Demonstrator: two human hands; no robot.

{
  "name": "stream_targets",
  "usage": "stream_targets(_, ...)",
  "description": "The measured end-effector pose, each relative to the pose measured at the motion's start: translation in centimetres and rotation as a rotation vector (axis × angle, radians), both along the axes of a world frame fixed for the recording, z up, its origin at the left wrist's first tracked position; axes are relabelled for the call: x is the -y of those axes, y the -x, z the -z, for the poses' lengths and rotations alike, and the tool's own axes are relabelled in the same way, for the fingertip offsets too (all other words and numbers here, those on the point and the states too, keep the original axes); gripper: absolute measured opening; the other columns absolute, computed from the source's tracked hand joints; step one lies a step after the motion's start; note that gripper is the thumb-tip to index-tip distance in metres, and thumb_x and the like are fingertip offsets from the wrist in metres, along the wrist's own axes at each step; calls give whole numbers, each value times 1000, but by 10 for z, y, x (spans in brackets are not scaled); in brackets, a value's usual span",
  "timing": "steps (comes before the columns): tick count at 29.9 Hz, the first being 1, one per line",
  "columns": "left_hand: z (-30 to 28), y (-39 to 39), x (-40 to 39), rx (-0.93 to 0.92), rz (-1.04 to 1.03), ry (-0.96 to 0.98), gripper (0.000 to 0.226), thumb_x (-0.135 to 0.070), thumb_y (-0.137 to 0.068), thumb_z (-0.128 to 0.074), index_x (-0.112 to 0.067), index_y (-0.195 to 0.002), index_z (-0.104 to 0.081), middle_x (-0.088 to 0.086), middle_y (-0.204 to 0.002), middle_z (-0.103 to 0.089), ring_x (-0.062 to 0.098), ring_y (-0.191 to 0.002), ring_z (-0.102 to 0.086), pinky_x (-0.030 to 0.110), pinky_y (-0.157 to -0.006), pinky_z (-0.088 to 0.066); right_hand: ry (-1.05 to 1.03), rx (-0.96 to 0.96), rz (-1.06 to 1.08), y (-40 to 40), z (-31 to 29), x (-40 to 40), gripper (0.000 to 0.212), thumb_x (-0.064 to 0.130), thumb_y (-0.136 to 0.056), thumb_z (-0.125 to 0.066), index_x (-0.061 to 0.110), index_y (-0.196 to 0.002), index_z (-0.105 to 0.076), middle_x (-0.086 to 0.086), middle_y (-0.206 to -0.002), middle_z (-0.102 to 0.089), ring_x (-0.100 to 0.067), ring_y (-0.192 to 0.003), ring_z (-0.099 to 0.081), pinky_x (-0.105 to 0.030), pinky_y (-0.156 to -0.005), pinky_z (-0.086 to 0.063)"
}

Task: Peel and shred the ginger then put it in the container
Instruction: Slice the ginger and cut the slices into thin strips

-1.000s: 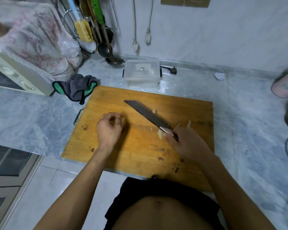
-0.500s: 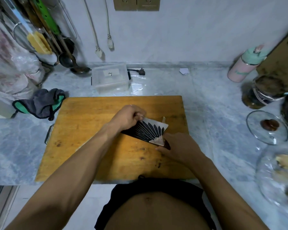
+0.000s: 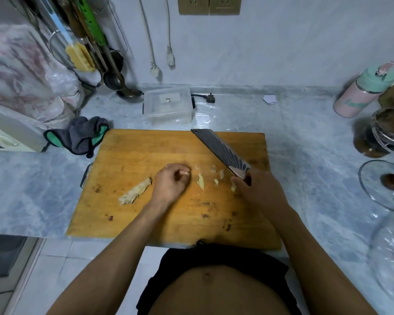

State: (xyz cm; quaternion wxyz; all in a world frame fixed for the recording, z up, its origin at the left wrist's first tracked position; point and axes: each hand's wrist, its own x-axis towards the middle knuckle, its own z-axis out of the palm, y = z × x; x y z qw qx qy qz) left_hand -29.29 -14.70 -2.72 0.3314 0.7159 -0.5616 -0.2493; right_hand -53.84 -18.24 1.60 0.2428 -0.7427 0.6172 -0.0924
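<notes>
Right hand: the right hand [image 3: 257, 192] is wrapped round the handle of the knife [image 3: 221, 151], whose dark patterned blade is lifted and angled up toward the far right corner of the cutting board [image 3: 132, 155].
Left hand: the left hand [image 3: 171, 185] rests on the board with fingers curled in; whether it pinches a scrap is too blurred to tell.
Change at the blade: half a second ago the left hand was on the flat of the blade, which lay low over the board between the hands; now that hand is off it and the blade has swung away to the right.
Ginger: the ginger piece [image 3: 135, 191] lies on the board just left of the left hand, pale and rough, apart from both hands.
Peelings: small pale peel scraps [image 3: 200, 184] are scattered on the board between the two hands.
Container: the clear plastic container [image 3: 167, 105] sits with its lid on, beyond the board's far edge, well apart from the ginger.
Meaning for the task: the blade looks to have been wiped of peel, so peeling seems near its end; shredding is not begun and nothing has reached the container.
Next: judged likely, the left hand takes the ginger back under the knife.
</notes>
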Motion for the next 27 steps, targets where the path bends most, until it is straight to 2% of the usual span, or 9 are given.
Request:
stream_targets(4,8,18,-2,0,102,-53,28,-2,-91,-60,-14,-113,-73,-2,-109,-71,7,-94,-62,6,-84,-43,-9,63,7,-4,-2,2,45,55,-94,-56,12,-81,-62,3,-69,-58,-12,-62,-56,-26,-57,-43)
stream_targets(7,10,10,0,-41,-19,-36,38,3,-90,-55,-18,-116,-72,-7,-115,-68,6,-102,-62,-1,-88,-37,-35,156,13,-5,-6,-4,49,56,-94,-55,12,-72,-61,2,-61,-56,-13,-58,-55,-29,-61,-46)
stream_targets(9,10,-1,-5,-109,-150,-18,36,2,-91,-52,-16,-113,-73,-7,-117,-69,8,-109,-62,10,-96,-41,-105,306,-2,-7,-12,-10,52,54,-98,-49,12,-68,-61,3,-56,-57,-10,-51,-55,-25,-56,-45)
stream_targets(11,6,-10,-13,-161,-292,12,31,1,-93,-51,-13,-108,-73,-6,-111,-70,10,-107,-62,16,-97,-42,-249,500,-13,-12,-20,-18,53,50,-102,-42,10,-72,-60,2,-52,-57,-9,-44,-54,-20,-49,-45)
stream_targets(14,2,-16,-27,-203,-452,54,26,-2,-94,-52,-16,-104,-72,-4,-104,-70,14,-103,-63,24,-97,-46,-500,685,-9,-31,-23,-27,52,49,-104,-37,8,-79,-58,-5,-58,-55,-15,-45,-52,-24,-45,-43)
stream_targets(17,9,-18,-39,-223,-486,52,24,-6,-94,-54,-19,-105,-72,-2,-107,-72,15,-105,-64,32,-99,-49,-636,669,7,-54,-9,-36,53,51,-104,-36,9,-81,-59,-1,-57,-53,-14,-44,-50,-24,-44,-41)
stream_targets(20,13,-14,-50,-216,-472,32,24,-5,-94,-54,-15,-108,-72,-3,-112,-70,14,-111,-62,34,-104,-46,-700,644,7,-65,5,-43,53,51,-104,-36,9,-84,-60,-1,-57,-52,-14,-44,-49,-26,-45,-41)
stream_targets(24,14,-5,-58,-192,-438,5,24,-8,-95,-55,-15,-109,-73,-2,-110,-71,13,-108,-62,33,-102,-47,-653,609,64,-61,9,-46,53,51,-104,-35,10,-80,-58,-5,-59,-52,-15,-42,-48,-26,-43,-40)
stream_targets(27,13,4,-59,-160,-387,-3,24,-10,-95,-56,-14,-110,-73,-1,-110,-72,11,-103,-63,27,-97,-48,-564,612,120,-45,14,-52,55,50,-105,-32,10,-75,-56,-8,-59,-53,-17,-43,-50,-29,-45,-41)
